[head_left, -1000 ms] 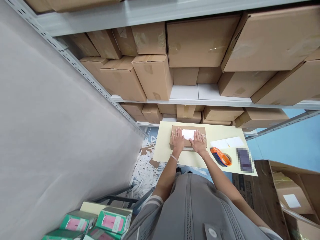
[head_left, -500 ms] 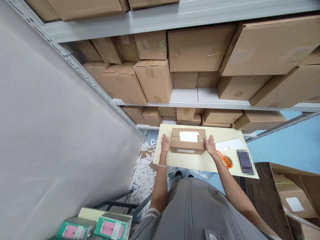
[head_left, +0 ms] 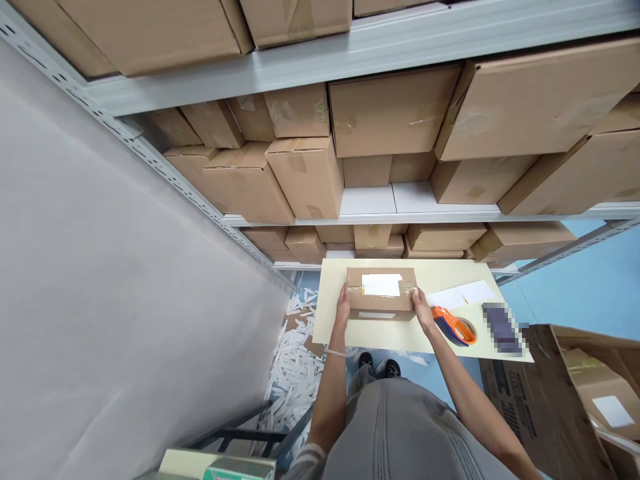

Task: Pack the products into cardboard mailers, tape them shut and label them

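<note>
A taped cardboard box (head_left: 360, 300) with a white label on top and another on its front side is held between my two hands, over a pale yellow board (head_left: 330, 327). My left hand (head_left: 343, 307) presses against the box's left end. At the right end, my right hand (head_left: 423, 310) grips with the thumb toward the top edge. An orange and blue tape dispenser (head_left: 453, 327) lies just right of my right wrist. Behind it is a white sheet of paper (head_left: 465, 293), and a blurred dark flat object (head_left: 503, 327) lies near the board's right edge.
Grey metal shelving (head_left: 300, 60) full of cardboard boxes (head_left: 395, 110) rises in front. A wall (head_left: 125, 300) stands on the left. Shredded white paper (head_left: 295, 363) covers the floor there. A large open carton (head_left: 530, 393) holding a labelled box stands at the lower right.
My hands, apart from the box's ends or barely touching before, have closed in on both ends. The box appears slightly raised or tipped toward me. The view has shifted a little.
</note>
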The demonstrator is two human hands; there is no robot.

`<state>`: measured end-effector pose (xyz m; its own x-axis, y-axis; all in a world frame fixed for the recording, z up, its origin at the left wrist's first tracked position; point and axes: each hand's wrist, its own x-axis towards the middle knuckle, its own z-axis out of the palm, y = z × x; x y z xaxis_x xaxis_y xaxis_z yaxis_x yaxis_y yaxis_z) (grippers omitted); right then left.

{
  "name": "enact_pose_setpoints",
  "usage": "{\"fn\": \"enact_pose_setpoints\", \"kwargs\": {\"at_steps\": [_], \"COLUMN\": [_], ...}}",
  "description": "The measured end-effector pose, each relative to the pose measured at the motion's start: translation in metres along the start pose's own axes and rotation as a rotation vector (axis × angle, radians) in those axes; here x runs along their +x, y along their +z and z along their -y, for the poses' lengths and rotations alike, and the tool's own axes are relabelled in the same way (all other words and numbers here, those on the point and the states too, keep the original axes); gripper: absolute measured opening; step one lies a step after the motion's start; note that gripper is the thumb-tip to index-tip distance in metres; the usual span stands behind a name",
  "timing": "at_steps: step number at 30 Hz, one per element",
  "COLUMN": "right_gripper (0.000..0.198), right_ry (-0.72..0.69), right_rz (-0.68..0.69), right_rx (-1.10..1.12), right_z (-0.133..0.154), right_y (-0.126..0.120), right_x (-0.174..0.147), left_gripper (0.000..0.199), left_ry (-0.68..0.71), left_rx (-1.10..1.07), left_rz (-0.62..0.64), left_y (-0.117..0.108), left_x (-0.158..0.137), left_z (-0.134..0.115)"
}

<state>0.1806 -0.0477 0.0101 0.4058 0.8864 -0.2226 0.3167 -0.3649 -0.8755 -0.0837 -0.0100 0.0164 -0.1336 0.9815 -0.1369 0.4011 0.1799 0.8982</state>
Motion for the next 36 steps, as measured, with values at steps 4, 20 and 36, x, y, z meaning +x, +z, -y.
{"fn": "enact_pose_setpoints", "kwargs": {"at_steps": [4,20,36], "right_gripper": [0.081,0.07,0.067], "right_ry": [0.029,-0.041,0.084], "right_rz": [0.014,-0.473,-0.983], "right_rx": [0.042,0.047,-0.011], "right_z": [0.013,0.062,-0.032], "right_y": [0.003,-0.107,-0.321], "right_x": [-0.018,-0.091,-0.21], "left_gripper": [0.051,0.058,0.057], "left_ry": [-0.076,0.252,0.36], "left_rx": [-0.168,-0.262,-0.385], "left_rz": [0.046,0.422,0.883], "left_y": [-0.02,0.015,0.21], "left_x": [0.0,-0.018,-0.179], "left_z": [-0.013,-0.142,-0.233]}}
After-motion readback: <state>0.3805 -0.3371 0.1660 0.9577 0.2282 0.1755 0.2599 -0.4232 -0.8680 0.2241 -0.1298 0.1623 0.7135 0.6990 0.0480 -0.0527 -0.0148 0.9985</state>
